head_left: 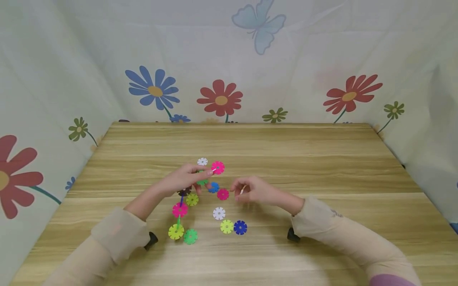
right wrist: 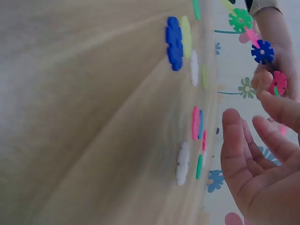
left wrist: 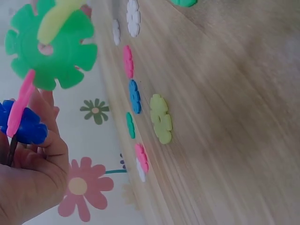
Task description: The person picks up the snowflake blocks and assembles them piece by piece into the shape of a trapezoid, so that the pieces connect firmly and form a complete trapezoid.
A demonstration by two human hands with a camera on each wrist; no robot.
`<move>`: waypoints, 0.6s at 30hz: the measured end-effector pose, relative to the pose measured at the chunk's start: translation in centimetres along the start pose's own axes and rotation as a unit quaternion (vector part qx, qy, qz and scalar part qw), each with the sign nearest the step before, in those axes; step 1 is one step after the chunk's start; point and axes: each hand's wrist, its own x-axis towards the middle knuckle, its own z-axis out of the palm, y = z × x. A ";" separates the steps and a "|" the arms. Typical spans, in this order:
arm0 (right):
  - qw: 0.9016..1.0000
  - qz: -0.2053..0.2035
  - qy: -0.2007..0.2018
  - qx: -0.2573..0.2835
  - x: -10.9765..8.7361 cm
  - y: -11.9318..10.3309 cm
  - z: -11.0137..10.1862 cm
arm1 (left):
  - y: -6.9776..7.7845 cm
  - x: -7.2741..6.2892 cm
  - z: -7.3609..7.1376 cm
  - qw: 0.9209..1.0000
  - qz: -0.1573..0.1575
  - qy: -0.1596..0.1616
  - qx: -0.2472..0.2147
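Observation:
My left hand (head_left: pixel 184 178) grips a chain of interlocking notched plastic discs, raised above the table. Its lower part hangs below the hand, with a yellow disc (head_left: pixel 176 231) at the bottom and a pink disc (head_left: pixel 180 209) above. In the left wrist view, a green disc (left wrist: pixel 51 44) and a blue disc (left wrist: pixel 29 127) belong to this chain, joined through a pink disc seen edge-on. My right hand (right wrist: pixel 262 173) hovers over the table with loosely bent fingers and nothing between them. Close to it on the tabletop is a white disc (right wrist: pixel 183 163).
Loose discs lie around the hands on the wooden table (head_left: pixel 322 159): pink (head_left: pixel 223 194), light blue (head_left: pixel 214 187), white (head_left: pixel 219 213), yellow (head_left: pixel 227 226), dark blue (head_left: pixel 240 227) and green (head_left: pixel 191 236). Behind the table hangs a flower-printed cloth (head_left: pixel 297 79).

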 end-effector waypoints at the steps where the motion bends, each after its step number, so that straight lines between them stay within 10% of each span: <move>1: 1.000 -0.002 -0.020 -0.010 -0.1 0.1 0.2 | -0.1 0.0 -0.1 1.000 0.000 -0.003 -0.006; 8: 0.990 0.027 -0.118 -0.068 -1.1 0.6 1.7 | -0.8 0.1 -0.6 0.999 0.001 -0.022 -0.036; 18: 0.969 -0.008 -0.144 -0.202 -1.4 0.8 2.9 | -1.2 0.2 -0.7 0.999 -0.007 -0.025 -0.046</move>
